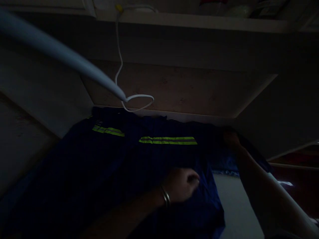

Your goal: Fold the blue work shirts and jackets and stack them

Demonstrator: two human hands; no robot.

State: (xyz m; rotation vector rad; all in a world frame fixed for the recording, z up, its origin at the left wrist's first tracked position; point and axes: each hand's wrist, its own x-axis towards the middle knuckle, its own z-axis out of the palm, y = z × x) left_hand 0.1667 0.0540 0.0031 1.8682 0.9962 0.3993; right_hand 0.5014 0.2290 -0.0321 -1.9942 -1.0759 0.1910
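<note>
My left hand (pixel 180 186) at 5 o'clock over blue garment (pixel 154 159), fingers curled together; right hand (pixel 231 138) at 3, can't tell fingers. Garment edge borders pale surface (pixel 236 202), 4 o'clock.

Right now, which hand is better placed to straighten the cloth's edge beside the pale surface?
Probably the left hand: it is curled over the cloth, close to that edge. The right hand is farther away, at the cloth's top right.

Blue cloth (pixel 99 166): nearly black left of left hand (pixel 180 186);
Right hand (pixel 230 138): shadowed, indistinct;
White glare (pixel 285 183): right of both hands;
</note>
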